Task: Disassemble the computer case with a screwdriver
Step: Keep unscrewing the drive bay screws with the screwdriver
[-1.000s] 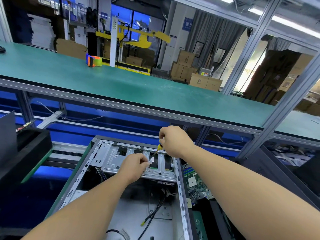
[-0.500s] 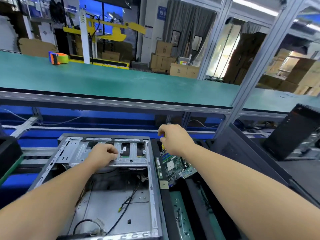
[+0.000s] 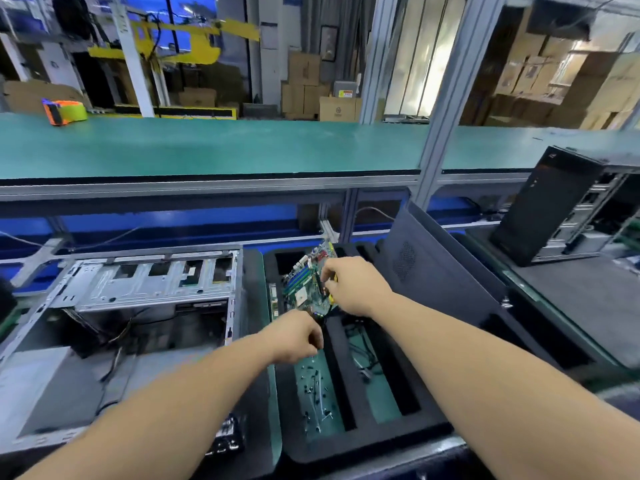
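the opened computer case [image 3: 138, 306] is lying on its side in the lower left of the frame, its bare metal drive cage facing up and loose cables trailing across its floor. just right of it, in the lower centre, a black foam tray [image 3: 349, 441] is being used as a sorting place: small dark screws [image 3: 317, 393] are scattered in its left slot, and a black cable is lying in the slot beside them. a green motherboard [image 3: 306, 287] is propped tilted at the tray's far end. the left hand [image 3: 294, 336] is being held above the near end of the screw slot with its fingers curled narrowly together; whether anything is being pinched there cannot be told. the right hand [image 3: 351, 285] is being held against the right edge of the motherboard, closed around a screwdriver [image 3: 331, 298], of which only a sliver of yellow handle is showing. a dark side panel [image 3: 450, 289] is leaning right of the tray. in the upper left, a roll of tape [image 3: 64, 110] is sitting on the green bench [image 3: 242, 147], and another case [image 3: 561, 209] is standing at the right edge.
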